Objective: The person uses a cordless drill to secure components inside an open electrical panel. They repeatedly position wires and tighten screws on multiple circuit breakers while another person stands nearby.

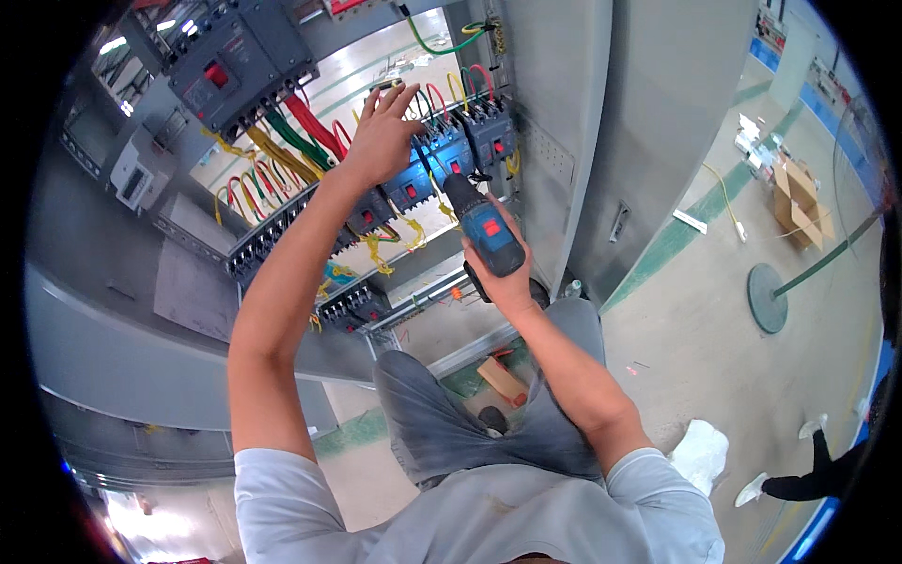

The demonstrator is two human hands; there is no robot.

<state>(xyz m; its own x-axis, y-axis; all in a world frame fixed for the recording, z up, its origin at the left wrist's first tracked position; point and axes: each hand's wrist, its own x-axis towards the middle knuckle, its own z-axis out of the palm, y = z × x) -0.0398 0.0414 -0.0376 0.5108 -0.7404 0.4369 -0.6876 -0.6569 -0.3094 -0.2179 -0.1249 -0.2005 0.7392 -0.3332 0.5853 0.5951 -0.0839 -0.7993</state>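
Drill (484,233): blue-black plastic, slight gloss. Breakers (449,155): dark matt plastic. Wires (282,150): smooth glossy insulation. Cabinet (564,113): grey painted metal, matt. Floor (714,348): smooth concrete, faint sheen. Far right cardboard box (799,197): rough matt.

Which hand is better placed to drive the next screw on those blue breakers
Right. The right hand holds the blue cordless drill, its bit aimed at the blue breakers. The left hand carries no tool, resting open-fingered on them.

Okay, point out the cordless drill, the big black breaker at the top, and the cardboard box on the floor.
cordless drill (486,232): head view, on its blue body by the red switch.
big black breaker (235,58): head view, on its dark front face.
cardboard box (797,199): head view, on its open brown flaps.
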